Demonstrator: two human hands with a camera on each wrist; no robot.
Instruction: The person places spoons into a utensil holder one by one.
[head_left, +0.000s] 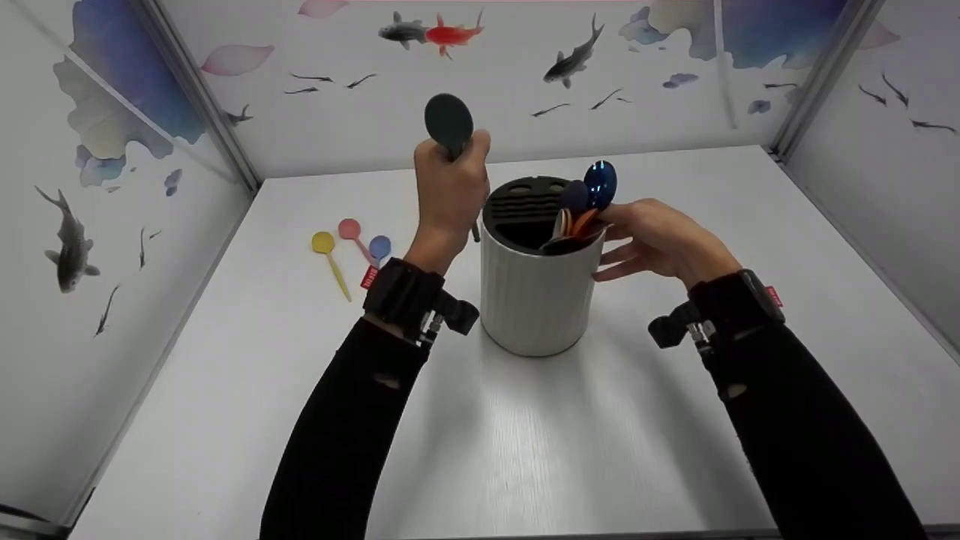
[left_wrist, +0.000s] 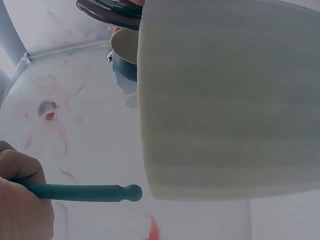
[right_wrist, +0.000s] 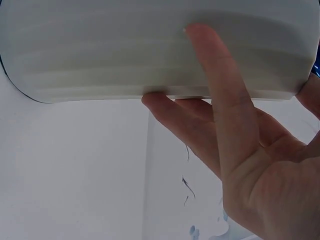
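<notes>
A person's left hand (head_left: pixel 452 191) grips a dark green spoon (head_left: pixel 448 121) upright just left of a ribbed white container (head_left: pixel 536 304) on a white bench (head_left: pixel 217 442). The grip covers part of the spoon's handle; its rounded tip pokes out below, plainest in the left wrist view, where the hand is cut off by the frame. The right hand (head_left: pixel 660 238) lies with fingers spread and straight against the container's far-right wall, the uppermost fingertip lost behind the rim and utensils. A glossy blue spoon (head_left: pixel 600 184) rises from the black slotted insert (head_left: pixel 525 201); the handles of the utensils crowded there are hidden inside. At left lie yellow (head_left: pixel 323 242), pink (head_left: pixel 349 229) and blue (head_left: pixel 380 246) small spoons, the latter two partly concealed by the left wrist strap (head_left: pixel 405 296). Dark curved shapes atop the left wrist view are hard to identify.
</notes>
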